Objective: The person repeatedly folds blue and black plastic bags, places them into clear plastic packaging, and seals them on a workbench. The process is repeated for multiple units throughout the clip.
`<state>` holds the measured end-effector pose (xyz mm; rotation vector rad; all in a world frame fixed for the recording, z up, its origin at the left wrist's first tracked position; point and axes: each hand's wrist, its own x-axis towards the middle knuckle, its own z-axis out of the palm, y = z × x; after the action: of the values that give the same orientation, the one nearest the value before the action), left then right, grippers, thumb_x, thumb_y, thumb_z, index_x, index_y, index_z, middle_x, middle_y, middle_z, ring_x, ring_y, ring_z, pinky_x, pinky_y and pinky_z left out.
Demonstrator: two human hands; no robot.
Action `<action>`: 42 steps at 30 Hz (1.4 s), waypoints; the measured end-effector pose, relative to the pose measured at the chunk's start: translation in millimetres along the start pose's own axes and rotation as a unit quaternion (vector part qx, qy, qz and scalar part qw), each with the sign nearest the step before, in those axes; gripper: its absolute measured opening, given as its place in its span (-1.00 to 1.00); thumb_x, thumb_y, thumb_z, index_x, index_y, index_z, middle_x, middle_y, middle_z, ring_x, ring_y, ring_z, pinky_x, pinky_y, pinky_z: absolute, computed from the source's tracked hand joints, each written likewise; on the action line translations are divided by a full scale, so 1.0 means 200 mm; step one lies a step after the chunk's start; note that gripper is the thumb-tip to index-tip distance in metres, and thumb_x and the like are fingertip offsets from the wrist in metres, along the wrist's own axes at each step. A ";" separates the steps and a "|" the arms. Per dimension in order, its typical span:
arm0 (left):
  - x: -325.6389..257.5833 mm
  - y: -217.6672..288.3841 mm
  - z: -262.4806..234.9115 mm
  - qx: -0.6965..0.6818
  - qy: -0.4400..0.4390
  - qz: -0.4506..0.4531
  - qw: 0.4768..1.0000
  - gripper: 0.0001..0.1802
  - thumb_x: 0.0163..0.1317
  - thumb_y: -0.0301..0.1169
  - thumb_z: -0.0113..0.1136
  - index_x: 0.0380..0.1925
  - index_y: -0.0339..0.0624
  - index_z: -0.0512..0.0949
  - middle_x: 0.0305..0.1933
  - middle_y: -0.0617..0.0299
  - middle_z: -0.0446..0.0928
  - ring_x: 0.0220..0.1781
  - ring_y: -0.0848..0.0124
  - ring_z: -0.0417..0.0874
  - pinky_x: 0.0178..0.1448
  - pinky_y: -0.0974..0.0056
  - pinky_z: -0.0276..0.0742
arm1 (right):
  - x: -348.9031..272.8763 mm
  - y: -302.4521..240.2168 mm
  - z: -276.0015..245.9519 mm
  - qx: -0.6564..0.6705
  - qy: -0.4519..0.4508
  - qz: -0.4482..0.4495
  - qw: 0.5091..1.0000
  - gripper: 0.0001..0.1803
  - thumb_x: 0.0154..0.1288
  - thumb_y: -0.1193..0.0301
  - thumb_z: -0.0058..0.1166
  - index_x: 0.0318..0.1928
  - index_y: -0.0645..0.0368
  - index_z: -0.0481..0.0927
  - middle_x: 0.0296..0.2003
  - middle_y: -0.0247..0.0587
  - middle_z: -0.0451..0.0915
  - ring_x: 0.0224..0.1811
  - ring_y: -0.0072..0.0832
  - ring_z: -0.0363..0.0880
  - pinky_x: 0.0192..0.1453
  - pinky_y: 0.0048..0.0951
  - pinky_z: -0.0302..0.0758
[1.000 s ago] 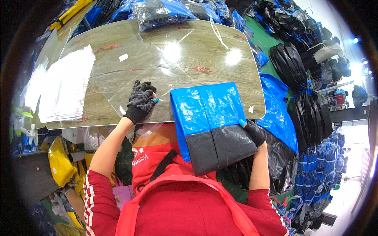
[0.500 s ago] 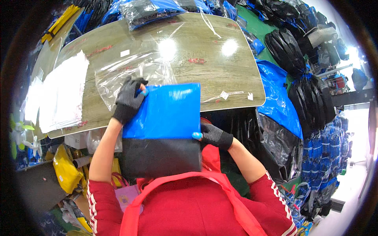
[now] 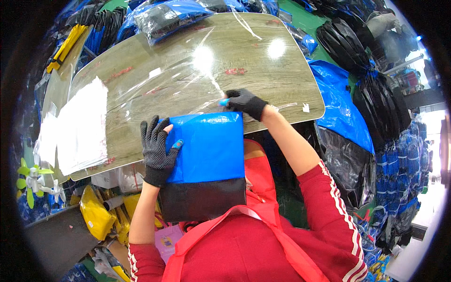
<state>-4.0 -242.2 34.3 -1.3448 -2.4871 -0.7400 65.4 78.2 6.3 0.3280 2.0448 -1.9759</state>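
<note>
A flat, folded blue-and-black piece of shiny fabric (image 3: 206, 148) lies across the table's near edge, against my body, its blue part on the far side. My left hand (image 3: 159, 148), in a dotted black glove with bare fingertips showing, is spread along its left edge, the thumb on the blue. Beyond its far right corner, my right hand (image 3: 244, 102), gloved alike, has its fingers pinched on the edge of a clear plastic bag (image 3: 181, 80). That bag lies on the wood-patterned table (image 3: 277, 75); its outline is hard to make out.
A stack of white sheets (image 3: 84, 129) lies at the table's left. Bagged blue-and-black goods (image 3: 169, 19) sit along the far edge. Black bundles (image 3: 383, 110) and a blue-and-black bag (image 3: 343, 122) stand at right. Yellow packages (image 3: 96, 214) and a small green fan (image 3: 32, 178) are at lower left.
My right hand has moved from the folded piece's right side up to its far right corner, onto the clear plastic. My left hand has spread its fingers and slid nearer to me.
</note>
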 end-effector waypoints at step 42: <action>-0.63 -0.20 0.23 -0.563 -0.246 -0.403 0.678 -0.42 0.39 -0.01 -0.06 0.20 -0.22 0.36 0.08 0.16 0.50 0.02 0.38 0.49 0.10 0.21 0.45 | -0.80 0.58 0.24 -0.049 0.036 0.124 0.990 -0.35 0.39 -0.16 -0.18 -0.22 0.25 0.61 -0.42 -0.13 0.62 -0.35 -0.40 0.60 -0.19 -0.37 0.52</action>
<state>35.0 -326.4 -68.8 -0.4464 -3.0847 -2.7754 257.7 39.7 -47.8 0.6076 2.0228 -1.7339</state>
